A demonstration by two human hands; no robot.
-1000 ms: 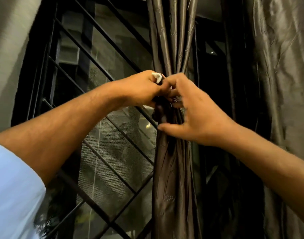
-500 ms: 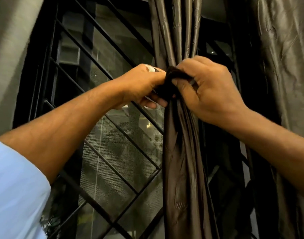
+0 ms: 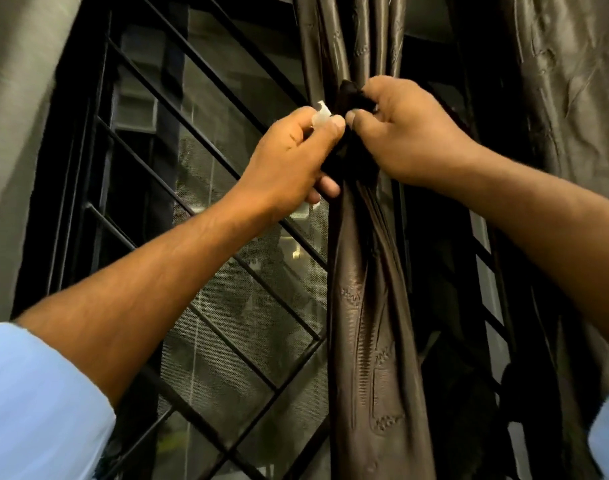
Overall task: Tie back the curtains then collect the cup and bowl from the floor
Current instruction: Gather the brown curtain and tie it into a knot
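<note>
A dark brown satin curtain [image 3: 369, 306] hangs gathered into a narrow bundle in front of the window. A dark tie-back band [image 3: 351, 95] wraps the bundle at its pinched waist. My right hand [image 3: 403, 133] grips the band and the gathered cloth from the right, fingers curled round it. My left hand [image 3: 289, 161] meets it from the left, pinching the band's end, with a small white clip [image 3: 322, 114] sticking up above its fingers. Cup and bowl are out of view.
A black diagonal window grille [image 3: 199, 202] with mesh behind it fills the left and centre. A second brown curtain [image 3: 569, 116] hangs loose at the right. A grey wall [image 3: 15, 98] borders the window on the left.
My right hand has closed round the tie-back and pulled slightly right. My left hand has shifted a little lower and the white clip now shows above its fingers.
</note>
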